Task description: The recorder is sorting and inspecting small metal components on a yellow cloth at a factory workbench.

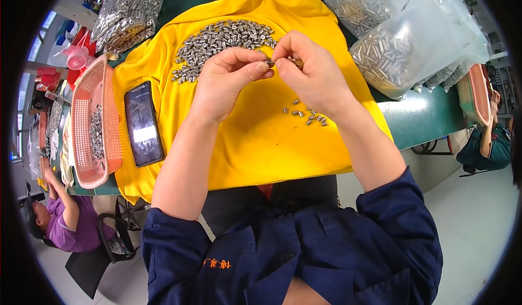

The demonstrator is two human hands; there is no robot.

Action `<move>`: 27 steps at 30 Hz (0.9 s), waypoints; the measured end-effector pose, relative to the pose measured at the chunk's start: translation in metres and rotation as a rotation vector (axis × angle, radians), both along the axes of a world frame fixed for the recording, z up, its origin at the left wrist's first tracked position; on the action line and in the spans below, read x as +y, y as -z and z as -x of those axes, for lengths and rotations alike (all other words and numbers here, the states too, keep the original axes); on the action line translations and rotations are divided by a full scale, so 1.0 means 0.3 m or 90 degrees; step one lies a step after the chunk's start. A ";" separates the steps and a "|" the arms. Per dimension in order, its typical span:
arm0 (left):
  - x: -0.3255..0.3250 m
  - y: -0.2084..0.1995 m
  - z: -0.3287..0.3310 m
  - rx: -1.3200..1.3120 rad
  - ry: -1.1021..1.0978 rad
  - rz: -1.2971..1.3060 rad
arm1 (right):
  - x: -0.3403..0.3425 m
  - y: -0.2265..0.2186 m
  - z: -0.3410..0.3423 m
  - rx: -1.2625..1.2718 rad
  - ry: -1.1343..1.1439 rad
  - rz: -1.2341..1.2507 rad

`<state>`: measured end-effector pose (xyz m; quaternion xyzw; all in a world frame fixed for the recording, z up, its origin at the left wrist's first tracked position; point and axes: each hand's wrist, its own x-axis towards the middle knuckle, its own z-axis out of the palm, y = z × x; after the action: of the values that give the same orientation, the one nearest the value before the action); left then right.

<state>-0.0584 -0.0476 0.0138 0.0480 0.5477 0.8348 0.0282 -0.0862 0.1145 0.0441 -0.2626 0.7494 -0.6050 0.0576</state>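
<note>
Over the yellow cloth (pixel 261 147), my left hand (pixel 225 82) and my right hand (pixel 312 74) meet fingertip to fingertip. Both pinch one small dark metal part (pixel 271 63), mostly covered by the fingers. Behind my right thumb, something small and brownish shows among the curled fingers; I cannot make it out. Just beyond my left hand spreads a pile of short silvery metal cylinders (pixel 217 41). Several more loose cylinders (pixel 310 117) lie below my right hand, near the wrist.
Left of the cloth stands a pink basket (pixel 80 125) with metal pieces; a dark phone (pixel 143 124) lies beside it. Clear bags of metal parts (pixel 386 54) crowd the right, another bag (pixel 128 14) the far left. People sit at both sides, one in purple (pixel 73 223).
</note>
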 end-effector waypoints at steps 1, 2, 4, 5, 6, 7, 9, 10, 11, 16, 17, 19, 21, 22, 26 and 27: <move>-0.001 0.000 0.000 0.000 0.002 -0.001 | 0.002 -0.001 -0.002 0.049 -0.004 -0.027; -0.001 -0.001 0.000 0.000 0.004 -0.002 | 0.003 -0.002 -0.003 0.098 -0.008 -0.054; -0.002 -0.004 0.000 0.006 -0.007 0.036 | -0.004 0.010 0.000 0.115 0.006 -0.058; -0.002 -0.005 0.001 0.011 -0.016 0.075 | -0.008 0.017 0.002 0.131 0.021 -0.062; -0.003 -0.006 0.001 0.011 -0.016 0.074 | -0.009 0.020 0.003 0.132 0.021 -0.062; -0.004 -0.006 0.001 0.022 -0.020 0.094 | -0.010 0.022 0.004 0.138 0.019 -0.063; -0.004 -0.009 0.000 0.034 -0.023 0.112 | -0.013 0.025 0.005 0.144 0.016 -0.066; -0.001 -0.013 -0.003 0.030 -0.029 0.122 | -0.015 0.025 0.003 0.145 0.020 -0.062; 0.000 -0.016 -0.005 0.027 -0.035 0.133 | -0.016 0.026 0.001 0.147 0.023 -0.058; 0.010 -0.022 -0.009 0.033 -0.030 0.110 | -0.012 0.019 -0.004 0.082 0.010 -0.038; 0.014 -0.026 -0.010 0.028 -0.023 0.080 | -0.009 0.014 -0.005 0.014 -0.002 -0.013; 0.009 -0.026 -0.007 0.016 -0.015 0.070 | -0.008 0.007 -0.003 0.062 0.004 -0.022; 0.003 -0.023 -0.004 0.000 -0.006 0.061 | -0.006 0.009 -0.001 0.107 0.010 -0.031; -0.001 -0.021 -0.001 0.004 -0.007 0.091 | -0.006 0.012 -0.001 0.103 0.004 -0.047; 0.006 -0.034 0.000 0.008 -0.021 0.159 | -0.001 0.001 0.006 0.070 0.009 -0.082; 0.012 -0.038 -0.001 0.014 -0.036 0.168 | -0.001 0.000 0.006 0.069 0.011 -0.083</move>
<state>-0.0582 -0.0439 0.0253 0.0374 0.6541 0.7554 0.0049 -0.0880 0.1142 0.0440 -0.2843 0.7914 -0.5405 0.0289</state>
